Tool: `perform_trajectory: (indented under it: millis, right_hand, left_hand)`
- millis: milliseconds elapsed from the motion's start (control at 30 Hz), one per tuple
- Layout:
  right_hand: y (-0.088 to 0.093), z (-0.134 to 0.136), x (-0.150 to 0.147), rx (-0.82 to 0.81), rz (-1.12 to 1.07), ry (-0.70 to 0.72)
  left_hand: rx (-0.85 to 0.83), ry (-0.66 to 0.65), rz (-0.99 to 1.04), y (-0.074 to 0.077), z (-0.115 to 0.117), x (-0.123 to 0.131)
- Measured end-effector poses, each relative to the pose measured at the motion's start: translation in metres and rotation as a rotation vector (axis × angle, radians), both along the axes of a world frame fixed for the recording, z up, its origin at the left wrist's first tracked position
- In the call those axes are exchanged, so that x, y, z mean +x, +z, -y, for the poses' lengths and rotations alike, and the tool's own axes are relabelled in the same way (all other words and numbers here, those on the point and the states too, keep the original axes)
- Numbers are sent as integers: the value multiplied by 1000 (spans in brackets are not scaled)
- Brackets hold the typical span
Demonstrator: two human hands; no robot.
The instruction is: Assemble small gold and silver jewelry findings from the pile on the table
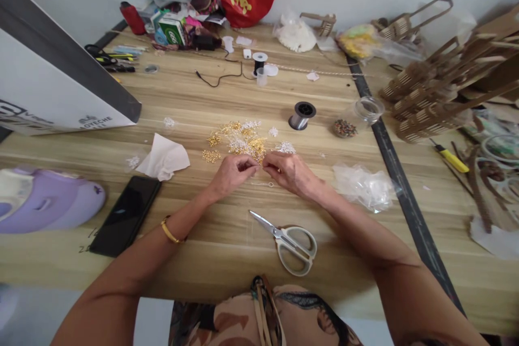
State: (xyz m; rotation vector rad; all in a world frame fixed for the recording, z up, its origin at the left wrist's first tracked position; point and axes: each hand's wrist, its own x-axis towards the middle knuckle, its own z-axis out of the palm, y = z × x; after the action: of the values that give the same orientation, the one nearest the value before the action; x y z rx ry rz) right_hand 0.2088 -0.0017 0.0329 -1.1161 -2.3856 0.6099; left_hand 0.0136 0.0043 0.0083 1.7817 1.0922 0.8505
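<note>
My left hand point(235, 174) and my right hand point(288, 172) meet fingertip to fingertip over the wooden table, each closed in a pinch. What they pinch is too small to make out. Just beyond them lie loose piles of gold beads point(211, 156) and silver beads point(239, 143). On the wood below the fingertips rests a thin, chain-like piece with a small ring point(271, 184). Nearer to me, white-handled scissors point(290, 246) lie with their blades pointing up and left. A small silver heap point(286, 147) sits behind my right hand.
Left of my arms are a black phone point(125, 216), a crumpled tissue point(164, 158) and a purple device point(52, 200). A spool of wire point(301, 116), a clear jar point(367, 111) and plastic bags point(365, 188) lie to the right. Woven baskets point(421, 92) stand farther right.
</note>
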Motion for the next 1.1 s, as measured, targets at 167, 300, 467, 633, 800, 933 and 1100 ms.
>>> perform_trajectory:
  millis: [167, 300, 467, 633, 800, 933, 1100]
  right_hand:
    - [2, 2, -3, -62, -84, -46]
    - [2, 2, -3, -104, -118, -6]
    - [1, -2, -1, -71, -121, 6]
    - [0, -6, 1, -91, -135, 0]
    - [-3, -8, -1, -136, -159, 0]
    - [-9, -9, -3, -187, -164, 8]
    - [-16, -9, -4, -201, -164, 25]
  left_hand:
    - [10, -14, -20, 4, 1, 4]
    - [20, -9, -43, 7, 2, 5]
    - [-6, -20, 1, 5, 2, 5]
    - [-6, 13, 30, 0, 2, 5]
    - [11, 32, 50, -6, 3, 2]
    - [48, 17, 3, -9, 4, -1]
    - [62, 17, -39, -9, 5, -3]
